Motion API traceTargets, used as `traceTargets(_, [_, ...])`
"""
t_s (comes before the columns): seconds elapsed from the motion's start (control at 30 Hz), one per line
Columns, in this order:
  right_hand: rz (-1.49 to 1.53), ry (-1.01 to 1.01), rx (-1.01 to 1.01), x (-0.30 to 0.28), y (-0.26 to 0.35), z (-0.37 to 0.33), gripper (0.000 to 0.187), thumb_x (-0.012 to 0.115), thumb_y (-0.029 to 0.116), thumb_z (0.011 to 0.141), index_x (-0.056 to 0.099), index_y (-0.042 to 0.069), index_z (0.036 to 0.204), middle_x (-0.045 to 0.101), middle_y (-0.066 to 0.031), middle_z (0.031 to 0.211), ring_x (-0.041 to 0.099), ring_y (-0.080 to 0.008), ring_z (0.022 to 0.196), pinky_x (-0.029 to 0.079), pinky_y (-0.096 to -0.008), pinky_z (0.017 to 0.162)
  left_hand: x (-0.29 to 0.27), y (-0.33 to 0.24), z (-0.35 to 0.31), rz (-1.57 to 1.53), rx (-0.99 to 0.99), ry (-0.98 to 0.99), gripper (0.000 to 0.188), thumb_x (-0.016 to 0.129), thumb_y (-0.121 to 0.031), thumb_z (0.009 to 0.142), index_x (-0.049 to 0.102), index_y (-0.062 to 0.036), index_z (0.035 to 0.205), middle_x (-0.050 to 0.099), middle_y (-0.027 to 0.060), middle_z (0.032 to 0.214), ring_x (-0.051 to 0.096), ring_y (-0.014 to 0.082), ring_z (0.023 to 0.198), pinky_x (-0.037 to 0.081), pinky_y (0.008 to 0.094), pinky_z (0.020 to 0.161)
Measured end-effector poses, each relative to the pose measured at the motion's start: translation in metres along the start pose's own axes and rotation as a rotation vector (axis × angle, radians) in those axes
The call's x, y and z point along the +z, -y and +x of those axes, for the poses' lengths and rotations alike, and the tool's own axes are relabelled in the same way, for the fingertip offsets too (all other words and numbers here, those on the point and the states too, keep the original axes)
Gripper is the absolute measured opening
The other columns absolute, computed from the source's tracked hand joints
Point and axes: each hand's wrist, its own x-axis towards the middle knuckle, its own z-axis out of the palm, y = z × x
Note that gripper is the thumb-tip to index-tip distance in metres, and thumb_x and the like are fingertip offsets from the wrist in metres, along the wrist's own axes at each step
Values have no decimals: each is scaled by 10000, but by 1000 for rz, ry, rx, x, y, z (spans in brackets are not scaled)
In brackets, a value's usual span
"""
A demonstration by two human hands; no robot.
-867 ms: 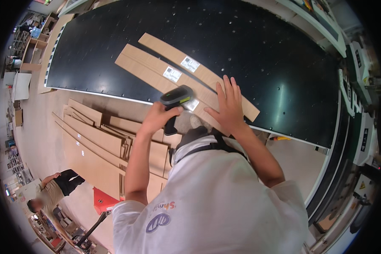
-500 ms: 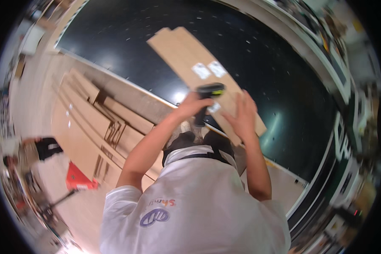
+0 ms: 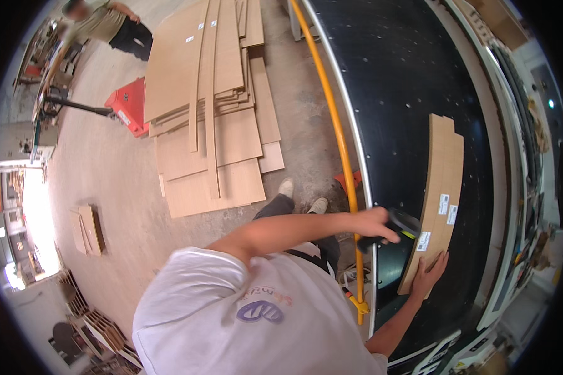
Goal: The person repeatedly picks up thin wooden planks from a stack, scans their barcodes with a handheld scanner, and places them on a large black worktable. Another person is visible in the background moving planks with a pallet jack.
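Observation:
My left hand (image 3: 372, 225) is closed around the handle of a dark handheld barcode scanner (image 3: 401, 222) with a yellow-green accent. Its head points at long, narrow wood-coloured boards (image 3: 441, 175), which lie together on a black table (image 3: 394, 112). Three white printed labels (image 3: 443, 204) sit on the boards' upper face, one of them close to the scanner. At the boards' near end my right hand (image 3: 428, 275) rests on them, thumb and fingers apart.
A yellow rail (image 3: 331, 106) runs along the table's left edge. Large wood panels (image 3: 187, 75) are stacked on the floor beyond it, by a red pallet jack (image 3: 126, 106). Another person (image 3: 112, 28) stands at the far left. Smaller boards (image 3: 86, 231) lie on the floor.
My view has swung round, so the table and boards now appear at the right. The scanner stays in my left hand; my right hand has shifted to the boards' near end.

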Motion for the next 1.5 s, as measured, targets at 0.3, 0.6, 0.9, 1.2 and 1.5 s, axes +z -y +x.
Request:
traceTargets(0.3, [-93, -261, -316, 28, 200, -52, 366, 611, 125, 925, 542, -109, 1197, 506, -258, 1357, 491, -406, 1249, 347, -476, 1082, -236, 282, -374, 262, -781, -1070, 498, 736, -462, 689, 745, -34, 944, 725, 200, 911, 707, 316, 889, 545, 400, 764])
traceTargets(0.6, [-32, 682, -656, 231, 384, -95, 461, 727, 149, 807, 574, -28, 1204, 468, -232, 1375, 458, -430, 1254, 387, -484, 1048, -274, 401, -464, -239, -744, -1070, 293, 833, -267, 647, 752, -66, 845, 663, 40, 694, 589, 189, 607, 494, 344, 610])
traceTargets(0.9, [91, 615, -338, 460, 550, -34, 731, 762, 303, 783, 434, -47, 1335, 505, -284, 1325, 517, -434, 1206, 446, -459, 1003, -134, 233, -365, -452, -537, -603, 247, 774, -228, 755, 704, -39, 899, 687, 31, 812, 613, 123, 745, 516, 333, 710])
traceTargets(1.2, [-74, 675, -207, 287, 474, -65, 543, 729, 225, 767, 461, 4, 1184, 644, -278, 1049, 616, -463, 1003, 490, -515, 852, -127, 170, -371, 36, -388, 150, 503, 824, -358, 636, 700, 23, 940, 703, 196, 859, 679, 292, 837, 537, 397, 764])
traceTargets(1.5, [-303, 681, 328, -1, 303, -244, 513, 747, 9, 679, 515, 35, 1136, 637, -248, 1016, 603, -460, 1004, 493, -482, 824, -283, 129, -331, -426, -105, -634, 300, 625, -299, 879, 701, -18, 951, 703, 49, 996, 483, 53, 511, 375, 210, 429])
